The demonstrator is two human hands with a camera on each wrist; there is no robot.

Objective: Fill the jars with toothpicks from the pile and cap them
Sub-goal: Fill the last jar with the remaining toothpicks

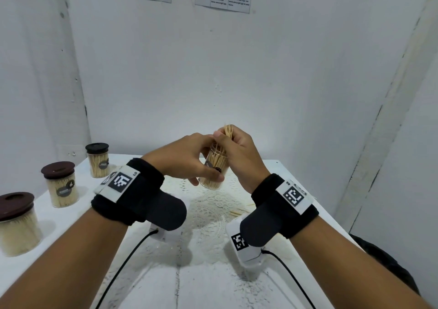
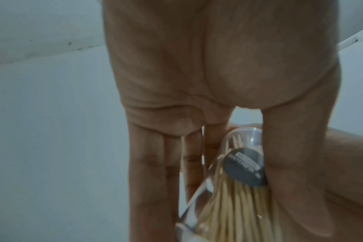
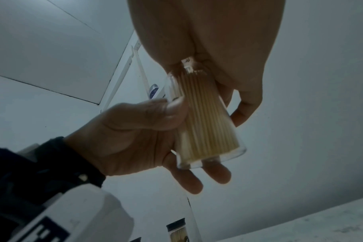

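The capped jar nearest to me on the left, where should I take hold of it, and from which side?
Grip the nearest capped jar round its clear wall below the brown cap, coming from its right side. It stands upright and round, so fingers wrap it easily.

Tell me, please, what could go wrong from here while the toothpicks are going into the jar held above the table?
1. The right hand pinches a bundle of pale wooden toothpicks that fans out above the clear plastic jar; stray ones may miss the mouth and fall.
2. The left hand holds the tilted, nearly full jar in mid-air, so its grip could slip or contents spill onto the white table.
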